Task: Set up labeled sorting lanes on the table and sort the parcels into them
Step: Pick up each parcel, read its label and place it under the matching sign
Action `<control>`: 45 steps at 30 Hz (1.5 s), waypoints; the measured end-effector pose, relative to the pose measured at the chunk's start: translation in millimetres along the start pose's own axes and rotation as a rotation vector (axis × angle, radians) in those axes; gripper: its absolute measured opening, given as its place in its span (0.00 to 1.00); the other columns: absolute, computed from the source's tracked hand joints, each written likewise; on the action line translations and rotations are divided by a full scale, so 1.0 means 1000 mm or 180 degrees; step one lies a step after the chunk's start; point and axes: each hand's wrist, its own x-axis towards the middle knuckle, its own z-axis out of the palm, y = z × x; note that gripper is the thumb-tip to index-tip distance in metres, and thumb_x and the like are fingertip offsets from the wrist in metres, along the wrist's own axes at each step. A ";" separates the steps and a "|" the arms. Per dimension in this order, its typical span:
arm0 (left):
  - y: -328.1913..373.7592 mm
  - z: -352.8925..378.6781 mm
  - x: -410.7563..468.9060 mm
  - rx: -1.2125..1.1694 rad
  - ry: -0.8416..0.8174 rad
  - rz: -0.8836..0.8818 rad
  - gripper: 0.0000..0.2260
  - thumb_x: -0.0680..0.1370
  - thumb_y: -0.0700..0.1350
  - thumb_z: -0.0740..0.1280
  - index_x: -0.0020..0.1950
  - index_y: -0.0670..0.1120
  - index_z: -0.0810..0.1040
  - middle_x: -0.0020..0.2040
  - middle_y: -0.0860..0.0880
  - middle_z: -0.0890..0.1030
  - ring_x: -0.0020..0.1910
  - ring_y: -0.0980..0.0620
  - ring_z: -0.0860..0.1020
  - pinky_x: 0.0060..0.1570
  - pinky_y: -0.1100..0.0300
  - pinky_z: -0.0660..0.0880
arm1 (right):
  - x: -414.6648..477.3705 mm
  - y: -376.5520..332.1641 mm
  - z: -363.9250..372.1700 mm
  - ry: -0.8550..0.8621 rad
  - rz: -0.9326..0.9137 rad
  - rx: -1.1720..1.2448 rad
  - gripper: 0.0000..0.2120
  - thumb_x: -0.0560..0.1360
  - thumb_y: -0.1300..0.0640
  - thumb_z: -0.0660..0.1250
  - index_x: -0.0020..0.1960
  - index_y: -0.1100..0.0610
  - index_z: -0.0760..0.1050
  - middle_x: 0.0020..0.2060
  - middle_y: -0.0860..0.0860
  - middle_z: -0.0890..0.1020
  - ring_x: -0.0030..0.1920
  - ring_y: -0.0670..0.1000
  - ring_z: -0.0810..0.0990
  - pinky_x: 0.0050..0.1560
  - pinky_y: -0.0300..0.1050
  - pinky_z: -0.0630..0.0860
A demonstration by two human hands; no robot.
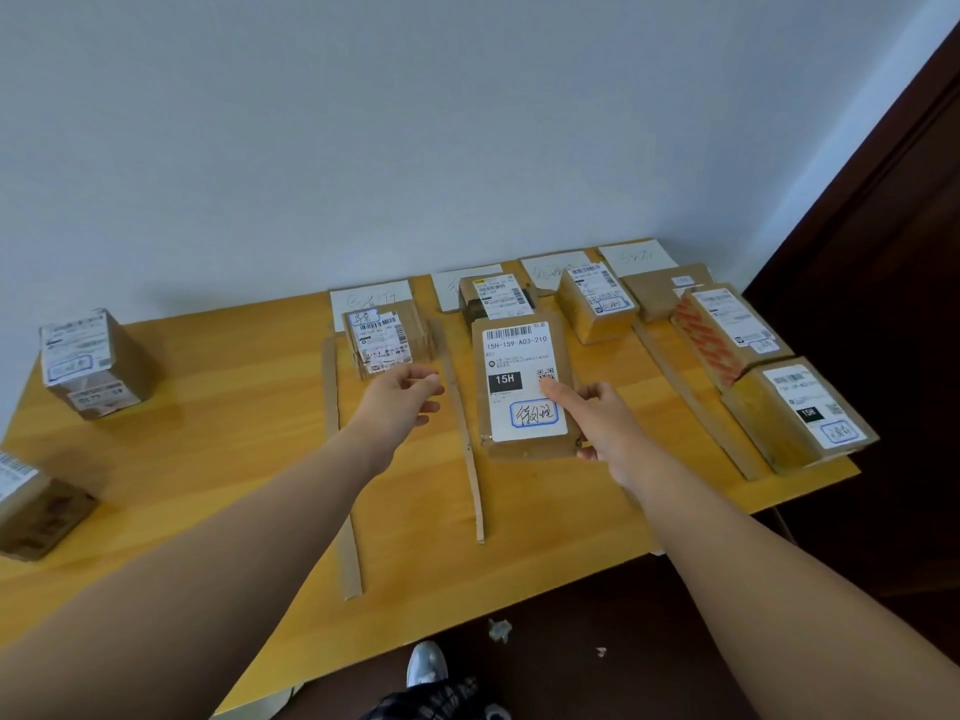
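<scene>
On the yellow wooden table (223,459), cardboard strips (470,459) mark lanes headed by handwritten paper labels (369,298). A flat brown parcel (522,387) with a white "15H" label lies in the second lane. My right hand (602,428) grips its near right corner, thumb on the label and fingers under the edge. My left hand (400,402) hovers over the first lane with relaxed fingers, holding nothing, just in front of a small parcel (382,343). More parcels sit in the lanes further right (597,301), (727,330), (797,413).
Two unsorted boxes stand at the left: one upright (93,366), one at the table's left edge (36,506). A white wall runs behind the table and a dark door (883,304) at the right. My shoe (426,662) and paper scraps lie on the dark floor.
</scene>
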 end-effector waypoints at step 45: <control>0.067 0.195 0.113 0.0292 -0.0500 -0.0163 0.26 0.77 0.61 0.60 0.73 0.54 0.63 0.64 0.58 0.73 0.66 0.56 0.71 0.62 0.58 0.67 | 0.191 -0.040 -0.148 -0.1201 -0.0005 0.0563 0.18 0.73 0.49 0.71 0.60 0.49 0.71 0.46 0.54 0.86 0.47 0.56 0.86 0.49 0.57 0.81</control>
